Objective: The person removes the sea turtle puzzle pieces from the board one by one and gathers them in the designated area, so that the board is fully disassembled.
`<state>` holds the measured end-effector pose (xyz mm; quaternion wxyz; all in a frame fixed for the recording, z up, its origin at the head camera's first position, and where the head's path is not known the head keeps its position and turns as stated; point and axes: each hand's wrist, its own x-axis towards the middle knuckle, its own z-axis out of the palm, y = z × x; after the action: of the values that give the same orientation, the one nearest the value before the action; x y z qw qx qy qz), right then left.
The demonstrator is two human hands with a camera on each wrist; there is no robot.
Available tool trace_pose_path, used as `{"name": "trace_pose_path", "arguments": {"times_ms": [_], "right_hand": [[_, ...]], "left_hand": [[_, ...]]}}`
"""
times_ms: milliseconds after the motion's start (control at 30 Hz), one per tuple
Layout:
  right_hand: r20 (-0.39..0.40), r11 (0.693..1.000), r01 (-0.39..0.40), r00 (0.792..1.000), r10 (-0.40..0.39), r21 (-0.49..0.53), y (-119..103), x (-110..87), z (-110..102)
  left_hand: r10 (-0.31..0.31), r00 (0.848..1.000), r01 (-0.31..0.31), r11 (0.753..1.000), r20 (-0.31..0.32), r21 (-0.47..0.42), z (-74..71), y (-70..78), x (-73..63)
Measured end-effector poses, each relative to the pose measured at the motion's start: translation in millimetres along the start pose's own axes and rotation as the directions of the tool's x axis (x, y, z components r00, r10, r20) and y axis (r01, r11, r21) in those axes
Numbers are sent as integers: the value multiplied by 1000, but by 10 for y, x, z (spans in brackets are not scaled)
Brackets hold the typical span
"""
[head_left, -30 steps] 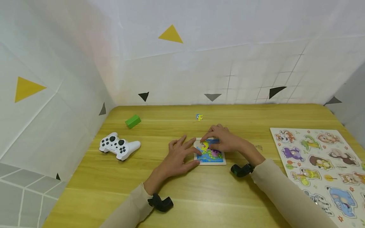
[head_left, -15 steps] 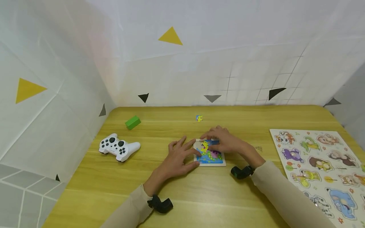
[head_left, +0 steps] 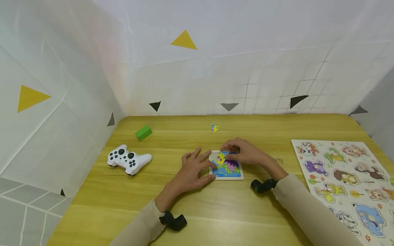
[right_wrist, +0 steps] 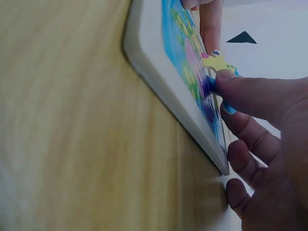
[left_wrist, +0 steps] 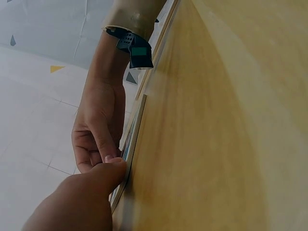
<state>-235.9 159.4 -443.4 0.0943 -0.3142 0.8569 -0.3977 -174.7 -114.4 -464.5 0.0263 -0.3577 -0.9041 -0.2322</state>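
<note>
Head view: we see the small puzzle (head_left: pixel 227 172) just below centre; left hand (head_left: pixel 191 171) touches its left edge, grip spread; right hand (head_left: pixel 243 152) pinches a yellow-and-blue piece (right_wrist: pixel 216 63).

We could pass between the game controller (head_left: pixel 129 160) and our left hand (head_left: pixel 194 171), or across the bare worktop (head_left: pixel 227 212) between our forearms (head_left: pixel 307 208). Our right hand (head_left: pixel 243 152) blocks the jigsaw puzzle's (head_left: pixel 227 173) far right corner; the animal puzzle board (head_left: pixel 349 204) bounds our right.
</note>
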Motion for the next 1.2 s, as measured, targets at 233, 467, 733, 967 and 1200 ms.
{"name": "trace_pose_path", "arguments": {"times_ms": [233,467,733,967,1200], "right_hand": [[18,997,-35,999,34,69,-13,10,-12],[7,990,-61,998,61,124,-18,28,-44],[-83,989,-106,990,115,104,46,70,-118],[-143,982,-161,974,174,95,162,163,-240],[-206,978,-201,956,208,53,364,294,-337]], "left_hand": [[-4,1000,4,1000,7,-4,-6,3,-1],[-2,1000,2,1000,2,-9,-15,1,-9],[0,1000,0,1000,-4,-8,10,-7,-6],[-4,1000,4,1000,0,2,28,-22,0],[-3,1000,3,1000,-4,-5,30,-11,0]]}}
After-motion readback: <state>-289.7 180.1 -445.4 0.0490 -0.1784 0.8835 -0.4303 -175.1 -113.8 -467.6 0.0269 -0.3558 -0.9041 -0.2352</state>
